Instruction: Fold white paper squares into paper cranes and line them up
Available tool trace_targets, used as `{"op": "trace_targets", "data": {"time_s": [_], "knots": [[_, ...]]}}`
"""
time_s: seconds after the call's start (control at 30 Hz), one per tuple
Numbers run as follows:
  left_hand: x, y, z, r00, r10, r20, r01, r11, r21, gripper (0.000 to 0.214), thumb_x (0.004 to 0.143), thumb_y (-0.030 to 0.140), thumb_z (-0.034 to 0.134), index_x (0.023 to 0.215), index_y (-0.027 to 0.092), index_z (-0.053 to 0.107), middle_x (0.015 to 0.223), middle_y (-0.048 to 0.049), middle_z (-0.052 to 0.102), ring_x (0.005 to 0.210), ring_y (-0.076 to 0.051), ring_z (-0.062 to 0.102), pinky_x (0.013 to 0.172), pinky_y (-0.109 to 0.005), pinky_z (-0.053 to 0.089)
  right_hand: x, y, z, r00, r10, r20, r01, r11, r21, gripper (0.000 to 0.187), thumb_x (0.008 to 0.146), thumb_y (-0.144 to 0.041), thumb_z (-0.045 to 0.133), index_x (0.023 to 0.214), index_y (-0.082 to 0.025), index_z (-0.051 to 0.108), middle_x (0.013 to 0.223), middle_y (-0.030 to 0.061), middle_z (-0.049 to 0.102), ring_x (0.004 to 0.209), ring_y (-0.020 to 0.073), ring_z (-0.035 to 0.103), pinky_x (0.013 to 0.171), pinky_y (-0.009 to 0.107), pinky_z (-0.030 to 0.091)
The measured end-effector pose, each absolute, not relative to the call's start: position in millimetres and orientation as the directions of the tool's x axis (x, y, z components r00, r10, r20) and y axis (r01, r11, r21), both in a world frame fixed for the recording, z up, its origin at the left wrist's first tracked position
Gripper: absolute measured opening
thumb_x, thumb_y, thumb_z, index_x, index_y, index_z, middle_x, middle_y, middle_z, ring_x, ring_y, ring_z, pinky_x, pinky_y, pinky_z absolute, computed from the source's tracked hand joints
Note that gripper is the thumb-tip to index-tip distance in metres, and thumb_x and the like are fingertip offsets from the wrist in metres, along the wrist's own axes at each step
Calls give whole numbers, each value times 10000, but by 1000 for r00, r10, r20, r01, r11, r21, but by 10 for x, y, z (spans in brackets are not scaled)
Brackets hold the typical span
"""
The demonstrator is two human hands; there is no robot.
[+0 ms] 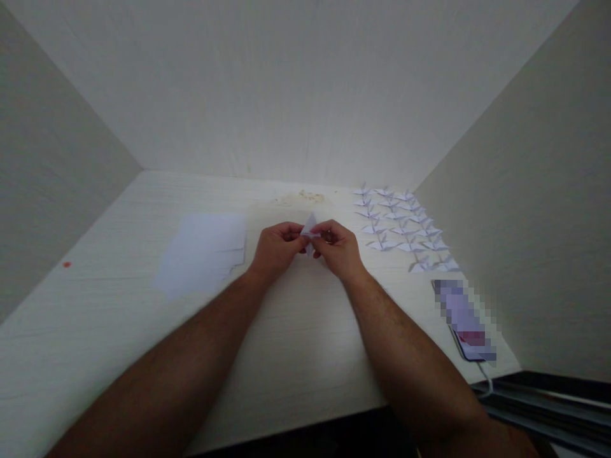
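Both hands meet at mid-worktop (296, 331). Left hand (275, 249) and right hand (340, 252) each pinch one small folded paper piece (310, 230) between thumb and fingertips, held just above the surface. Paper looks light, thin, easily creased (likely tears if tugged); best held at folded edges. Sheet stack (203, 253) lies left. Rows of finished paper cranes (403, 226) stand right, a phone (465, 321) nearer. Walls close three sides; open room lies near and left.

No readable text anywhere; phone (465, 318) screen at near right on the desk (296, 331) is blurred out.
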State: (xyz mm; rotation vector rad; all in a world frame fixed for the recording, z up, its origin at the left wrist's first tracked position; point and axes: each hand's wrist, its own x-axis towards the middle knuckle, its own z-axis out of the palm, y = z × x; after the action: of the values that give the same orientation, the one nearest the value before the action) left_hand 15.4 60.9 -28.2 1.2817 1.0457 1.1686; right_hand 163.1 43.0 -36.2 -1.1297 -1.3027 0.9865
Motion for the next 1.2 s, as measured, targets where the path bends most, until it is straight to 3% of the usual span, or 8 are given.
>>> {"op": "trace_targets", "data": {"time_s": [0.27, 0.7, 0.87, 1.07, 1.2], "knots": [[152, 621, -301, 121, 992, 30, -86, -20, 996, 216, 624, 252, 800, 804, 149, 742, 639, -20, 702, 541, -139, 633, 563, -263, 530, 1620, 428, -369, 76, 970, 233, 6, 233, -972, 42, 671, -220, 666, 706, -213, 686, 834, -21, 623, 599, 86, 604, 493, 228, 528], [140, 626, -310, 220, 975, 20, -173, 19, 985, 218, 664, 300, 779, 818, 147, 761, 699, -42, 717, 596, -150, 651, 625, -296, 555, 1650, 423, -332, 64, 984, 169, -32, 171, -985, 57, 629, -208, 658, 681, -212, 683, 782, -29, 630, 527, 80, 577, 461, 238, 519], [147, 613, -290, 179, 983, 42, -162, -12, 987, 223, 666, 328, 802, 786, 149, 746, 703, -34, 714, 571, -129, 625, 592, -269, 538, 1667, 418, -324, 61, 979, 195, -28, 197, -980, 69, 661, -215, 650, 710, -213, 698, 787, -21, 646, 584, 99, 622, 518, 247, 544], [159, 623, -309, 126, 991, 35, -177, -13, 984, 310, 659, 368, 818, 859, 148, 731, 738, -45, 730, 618, -149, 652, 647, -296, 553, 1651, 449, -308, 159, 984, 85, -111, 104, -988, 301, 656, -333, 755, 898, -224, 615, 683, -55, 648, 546, 108, 613, 517, 266, 573], [167, 608, -280, 110, 993, 41, -174, -22, 984, 339, 643, 367, 828, 884, 150, 728, 770, -50, 740, 667, -166, 670, 708, -322, 564, 1642, 464, -317, 139, 990, 1, -81, 12, -997, 267, 669, -377, 762, 804, -189, 629, 594, -32, 647, 510, 118, 613, 513, 279, 579]]}}
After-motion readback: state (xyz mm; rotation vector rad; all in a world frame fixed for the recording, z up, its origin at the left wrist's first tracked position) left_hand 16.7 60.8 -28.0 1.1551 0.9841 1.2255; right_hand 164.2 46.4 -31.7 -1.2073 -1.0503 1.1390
